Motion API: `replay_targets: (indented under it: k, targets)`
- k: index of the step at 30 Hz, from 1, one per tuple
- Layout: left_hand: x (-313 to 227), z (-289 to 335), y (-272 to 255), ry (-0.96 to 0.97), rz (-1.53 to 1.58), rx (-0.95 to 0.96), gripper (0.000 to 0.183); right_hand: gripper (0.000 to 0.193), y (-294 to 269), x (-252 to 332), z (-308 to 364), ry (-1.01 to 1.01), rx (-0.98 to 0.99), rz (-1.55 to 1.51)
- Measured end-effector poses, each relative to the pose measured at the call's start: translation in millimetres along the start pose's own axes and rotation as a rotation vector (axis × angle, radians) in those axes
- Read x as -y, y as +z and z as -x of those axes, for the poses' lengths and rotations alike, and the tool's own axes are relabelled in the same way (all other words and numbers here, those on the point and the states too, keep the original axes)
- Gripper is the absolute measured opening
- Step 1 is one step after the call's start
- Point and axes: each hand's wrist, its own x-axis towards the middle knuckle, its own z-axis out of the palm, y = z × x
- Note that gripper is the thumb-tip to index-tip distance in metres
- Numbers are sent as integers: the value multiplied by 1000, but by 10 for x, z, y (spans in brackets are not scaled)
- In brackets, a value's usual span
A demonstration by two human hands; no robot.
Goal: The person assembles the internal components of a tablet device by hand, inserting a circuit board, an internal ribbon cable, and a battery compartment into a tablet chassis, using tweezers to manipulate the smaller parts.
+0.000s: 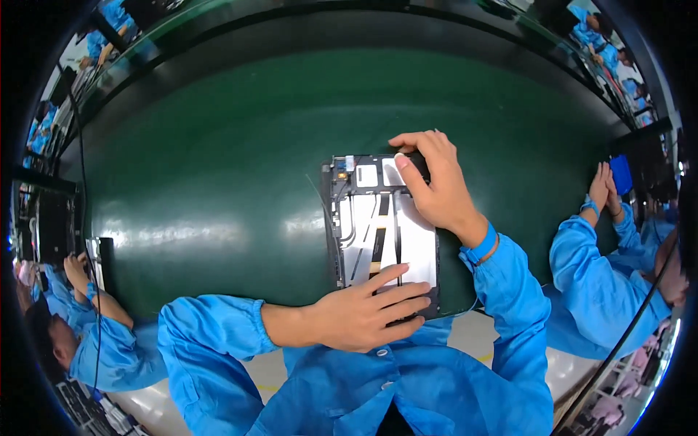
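An opened tablet (pixel 418 243) lies on the green table in front of me, its inside facing up. Silver plates, dark flat cables and small parts along the left edge show in it. My left hand (pixel 367 312) lies over the near end, fingers stretched out and pointing right across the plates. At the far right corner, my right hand (pixel 440 182) grips the tablet, thumb on the top face and fingers bent round the far edge. A blue band (pixel 481 249) circles my right wrist. The tablet's near edge is partly hidden under my left hand.
The green table top (pixel 218 167) stretches left, right and far, up to a dark raised ledge (pixel 349 33). A co-worker (pixel 603 254) sits at the right, hands by a blue object (pixel 620 174). Another co-worker (pixel 109 341) works at the left edge. Dark cables hang at both sides.
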Motion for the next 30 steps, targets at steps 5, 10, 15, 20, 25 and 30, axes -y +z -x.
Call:
replay_targets:
  k: [5,10,15,20,25,30]
  targets:
    - [39,-176,203,8,213,-98,41,37,-151,-88,-210,-19,115,120]
    - [255,-104,157,58,158,-379,30,26,-82,-124,-181,-61,190,232]
    - [1033,129,-295,-337,-184,-525,50,14,-145,-55,-70,-139,49,320]
    - [1154,161,-324,-588,93,-383,75,12,-175,-110,-75,-187,59,386]
    - [1179,119,-382,-590,105,-284,72,15,-211,-117,-57,-108,149,272]
    - [1198,151,-422,-570,155,-251,71,17,-191,-66,-4,-65,156,262]
